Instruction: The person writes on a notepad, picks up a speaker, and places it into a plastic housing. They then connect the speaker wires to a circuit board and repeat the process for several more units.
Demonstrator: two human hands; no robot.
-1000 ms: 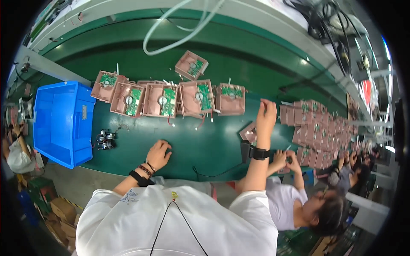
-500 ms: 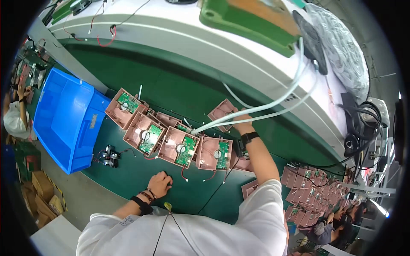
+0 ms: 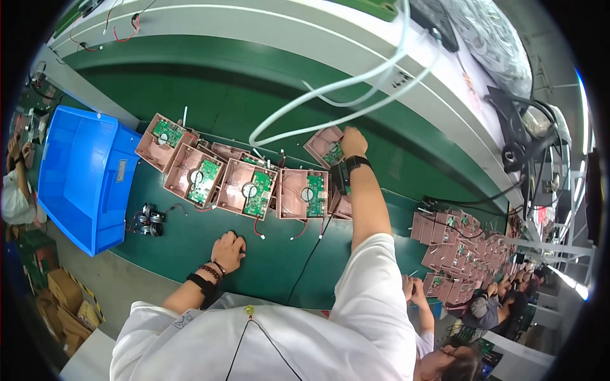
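Note:
My right hand [image 3: 354, 141] reaches far forward and is closed at the right edge of a pink plastic housing [image 3: 323, 145] with a green circuit board inside. This housing sits tilted, apart from a row of similar ones. My left hand [image 3: 229, 251] rests on the green tabletop with its fingers curled in, and nothing shows in it. In front of it stand open pink housings [image 3: 247, 187] with green boards, round parts and short red leads. A black device [image 3: 341, 178] stands beside my right wrist, with a dark cable running toward me.
A blue bin [image 3: 79, 184] stands at the left, with small black round parts [image 3: 149, 220] beside it. Pale cables [image 3: 318, 95] hang from the shelf above. Stacked pink housings [image 3: 452, 254] fill the right side. A co-worker's hands [image 3: 415, 289] show at the lower right.
The view has shifted, so the row sits higher and further left. My right hand stays at the far housing, whose circuit board now shows. A co-worker has come into view at lower right.

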